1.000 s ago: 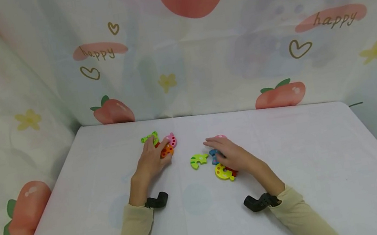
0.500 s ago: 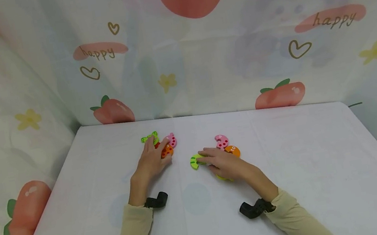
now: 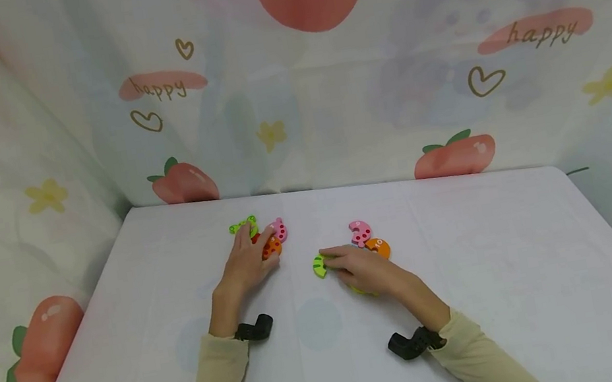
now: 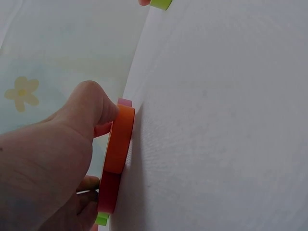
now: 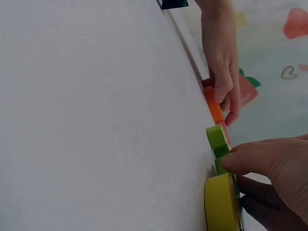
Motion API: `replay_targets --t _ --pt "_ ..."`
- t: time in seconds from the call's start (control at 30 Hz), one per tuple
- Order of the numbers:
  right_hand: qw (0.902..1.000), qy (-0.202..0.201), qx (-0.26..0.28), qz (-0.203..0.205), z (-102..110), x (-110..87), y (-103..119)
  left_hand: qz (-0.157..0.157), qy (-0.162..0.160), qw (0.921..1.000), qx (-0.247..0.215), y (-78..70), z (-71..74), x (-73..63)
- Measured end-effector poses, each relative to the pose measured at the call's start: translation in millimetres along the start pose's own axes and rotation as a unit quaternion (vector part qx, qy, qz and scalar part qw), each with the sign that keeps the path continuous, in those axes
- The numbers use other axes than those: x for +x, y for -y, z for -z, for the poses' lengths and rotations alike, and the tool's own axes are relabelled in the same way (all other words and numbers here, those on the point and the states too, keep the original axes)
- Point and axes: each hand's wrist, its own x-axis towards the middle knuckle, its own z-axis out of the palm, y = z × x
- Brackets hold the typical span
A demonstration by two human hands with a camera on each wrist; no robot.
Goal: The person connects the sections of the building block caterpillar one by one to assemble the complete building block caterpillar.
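My left hand (image 3: 244,264) rests on a cluster of small painted puzzle pieces at the left. Its thumb touches a spotted orange piece (image 4: 121,139); a red piece (image 4: 109,192) lies against that. A pink spotted piece (image 3: 281,229) and a light green piece (image 3: 251,221) show around the fingers. Farther right, my right hand (image 3: 371,269) pinches a green striped curved piece (image 3: 319,267) between thumb and fingertips. Below that palm lies a yellow piece (image 5: 220,202), mostly hidden in the head view.
Just behind the right hand, a pink spotted piece (image 3: 360,232) touches an orange piece marked 10 (image 3: 379,246). All lie on a white-covered table (image 3: 492,268). A printed curtain (image 3: 327,94) stands along its back edge.
My right hand came left and toward me from above the blue piece to the green striped piece, which shifted slightly right and turned. Pink and orange pieces became uncovered. The left hand stayed put.
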Motion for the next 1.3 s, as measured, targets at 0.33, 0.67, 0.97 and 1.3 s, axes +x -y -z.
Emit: replay_targets --t 0.33,0.67,0.97,1.3 --pt "0.9982 -0.017 0.001 -0.058 1.4 0.8 1.1 -0.004 0.004 0.9999 -0.010 0.0 0.7 -0.8" --pt "0.9971 -0.022 0.001 -0.072 3.1 -0.4 -1.7 0.000 0.004 1.0000 -0.009 2.0 -0.6 0.9" --pt "0.9924 -0.035 0.030 -0.114 2.6 0.2 -3.7 -0.003 0.000 0.9999 -0.014 1.8 -0.8 0.4" --pt "0.9905 -0.047 0.049 -0.120 0.3 0.0 -6.5 0.003 0.003 0.9989 -0.047 1.8 2.9 -1.4"
